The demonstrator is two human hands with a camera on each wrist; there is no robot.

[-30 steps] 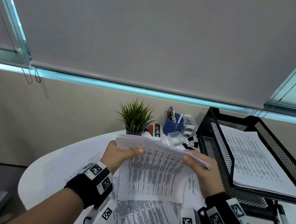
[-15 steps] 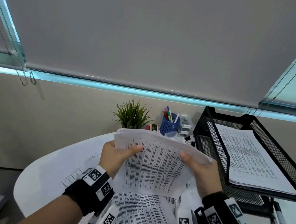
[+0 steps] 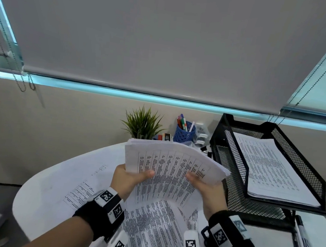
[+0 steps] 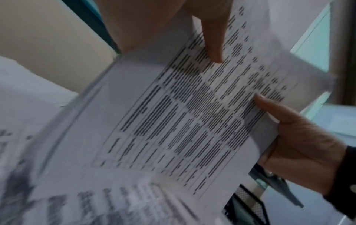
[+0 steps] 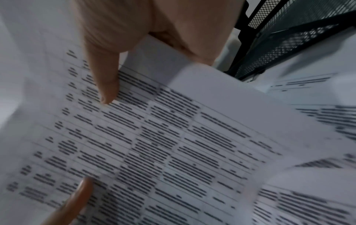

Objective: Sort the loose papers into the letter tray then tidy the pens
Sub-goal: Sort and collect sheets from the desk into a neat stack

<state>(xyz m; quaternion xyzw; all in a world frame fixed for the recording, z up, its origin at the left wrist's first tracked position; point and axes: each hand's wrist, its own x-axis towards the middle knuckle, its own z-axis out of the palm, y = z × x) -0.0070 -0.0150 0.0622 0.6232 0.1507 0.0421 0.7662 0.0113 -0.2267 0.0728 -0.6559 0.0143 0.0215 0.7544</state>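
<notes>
Since the earlier frame both hands lift the paper stack (image 3: pixel 174 164) higher. Left hand (image 3: pixel 130 178) and right hand (image 3: pixel 207 190) pinch its near edge, thumbs on top. Letter tray (image 3: pixel 313 175) lies to the right, nearer the right hand.

We see matt printed paper stack (image 3: pixel 174 164), black metal mesh letter tray (image 3: pixel 232 161), blue plastic mesh pen cup (image 3: pixel 183 134), smooth white table (image 3: pixel 50 188), matt grey fabric blind (image 3: pixel 167 39).
</notes>
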